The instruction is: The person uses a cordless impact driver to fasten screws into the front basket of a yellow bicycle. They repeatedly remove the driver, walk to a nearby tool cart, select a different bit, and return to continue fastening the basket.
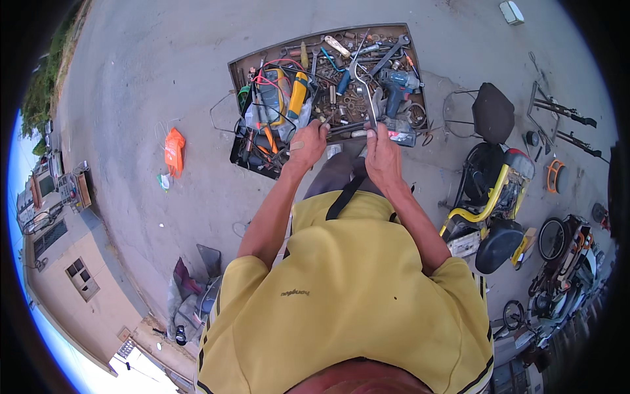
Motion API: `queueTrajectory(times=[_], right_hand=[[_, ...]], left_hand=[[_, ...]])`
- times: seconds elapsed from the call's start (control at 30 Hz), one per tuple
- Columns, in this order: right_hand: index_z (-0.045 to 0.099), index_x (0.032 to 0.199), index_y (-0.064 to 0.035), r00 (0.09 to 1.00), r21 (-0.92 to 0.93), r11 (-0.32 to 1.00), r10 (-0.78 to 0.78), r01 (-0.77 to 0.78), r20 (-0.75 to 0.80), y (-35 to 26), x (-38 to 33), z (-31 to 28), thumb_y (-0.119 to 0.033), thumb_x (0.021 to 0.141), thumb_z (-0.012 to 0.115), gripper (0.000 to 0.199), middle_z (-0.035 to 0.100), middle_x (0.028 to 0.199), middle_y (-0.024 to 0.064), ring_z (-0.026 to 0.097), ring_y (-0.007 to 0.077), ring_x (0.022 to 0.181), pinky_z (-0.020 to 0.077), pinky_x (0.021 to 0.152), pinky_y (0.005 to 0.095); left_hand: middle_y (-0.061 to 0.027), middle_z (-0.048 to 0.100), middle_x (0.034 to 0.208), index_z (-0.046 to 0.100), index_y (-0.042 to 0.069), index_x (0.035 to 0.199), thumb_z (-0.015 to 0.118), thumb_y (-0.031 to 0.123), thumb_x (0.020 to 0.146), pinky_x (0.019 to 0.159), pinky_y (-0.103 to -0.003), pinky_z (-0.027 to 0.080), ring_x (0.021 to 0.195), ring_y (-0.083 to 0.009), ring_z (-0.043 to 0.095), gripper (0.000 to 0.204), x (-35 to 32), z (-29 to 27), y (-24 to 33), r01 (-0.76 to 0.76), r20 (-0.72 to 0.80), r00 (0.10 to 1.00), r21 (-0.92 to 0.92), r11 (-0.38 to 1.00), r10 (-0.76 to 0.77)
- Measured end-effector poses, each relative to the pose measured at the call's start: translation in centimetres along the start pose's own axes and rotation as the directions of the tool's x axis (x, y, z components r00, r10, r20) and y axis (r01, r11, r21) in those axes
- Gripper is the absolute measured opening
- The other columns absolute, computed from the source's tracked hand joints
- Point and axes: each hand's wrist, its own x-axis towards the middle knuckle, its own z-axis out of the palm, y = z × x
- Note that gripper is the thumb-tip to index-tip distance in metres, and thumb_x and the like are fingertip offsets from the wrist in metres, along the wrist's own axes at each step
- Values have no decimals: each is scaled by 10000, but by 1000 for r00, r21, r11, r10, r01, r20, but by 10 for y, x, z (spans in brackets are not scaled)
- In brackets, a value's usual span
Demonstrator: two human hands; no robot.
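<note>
I stand over an open tool tray [241, 65] on the concrete ground, full of wrenches, pliers, wires and rusty small parts. My right hand [382, 154] is closed on the lower end of a long silver wrench [363, 88], which rises over the tray. My left hand [307, 144] reaches down at the tray's near edge, fingers among the tools; what it grips is hidden. A yellow multimeter [296, 92] and a blue cordless drill [397, 88] lie in the tray.
An orange bag [174, 151] lies on the ground to the left. A dismantled yellow and black small vehicle [489, 203] with loose seats, a wheel [552, 238] and frame parts sits at the right. Buildings curve along the left rim.
</note>
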Motion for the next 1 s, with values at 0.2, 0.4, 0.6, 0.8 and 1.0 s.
queueTrajectory(times=[0.2, 0.4, 0.6, 0.8, 1.0], right_hand=[[520, 1050, -15, 959, -318, 942, 184, -109, 216, 73, -18, 66, -156, 1034, 486, 146, 657, 767, 250, 646, 475, 692, 488, 636, 546], [505, 1090, -13, 988, -2, 1000, 12, -13, -155, 22, 1, 42, -176, 1031, 474, 176, 659, 776, 291, 658, 475, 731, 491, 635, 561], [525, 1128, -20, 950, -231, 940, 284, -249, 129, 93, -18, 102, -167, 1024, 467, 189, 665, 796, 293, 657, 495, 788, 476, 697, 600], [546, 1102, -15, 974, 47, 999, 10, 0, -225, 26, 5, 54, -116, 1026, 478, 144, 697, 916, 221, 679, 440, 823, 509, 670, 510], [550, 1101, 29, 923, -278, 910, 356, -308, 145, 109, -32, 118, -134, 1028, 464, 198, 681, 837, 251, 663, 472, 800, 494, 666, 537]], left_hand=[[-293, 670, 829, 604, 20, 1030, 497, 313, 1022, 762, -589, 486, 844, -503, 646, 312, 24, 14, 13, -77, 106, 992, 54, 996, 70], [-307, 675, 846, 600, 3, 1024, 469, 275, 1029, 765, -584, 502, 848, -507, 651, 302, 37, 28, -3, -148, 153, 978, 32, 988, 141], [-322, 675, 893, 632, -34, 1078, 463, 286, 1031, 810, -585, 499, 899, -499, 655, 365, 46, 28, -14, -181, 193, 966, 46, 982, 169], [-328, 673, 950, 658, -32, 1015, 463, 329, 1023, 865, -556, 489, 990, -506, 631, 410, 51, 48, -30, 15, 233, 973, -77, 997, 3], [-303, 680, 997, 681, -17, 969, 468, 349, 1011, 884, -533, 486, 1010, -495, 629, 426, 54, 68, -43, 15, 311, 950, -121, 993, 24]])
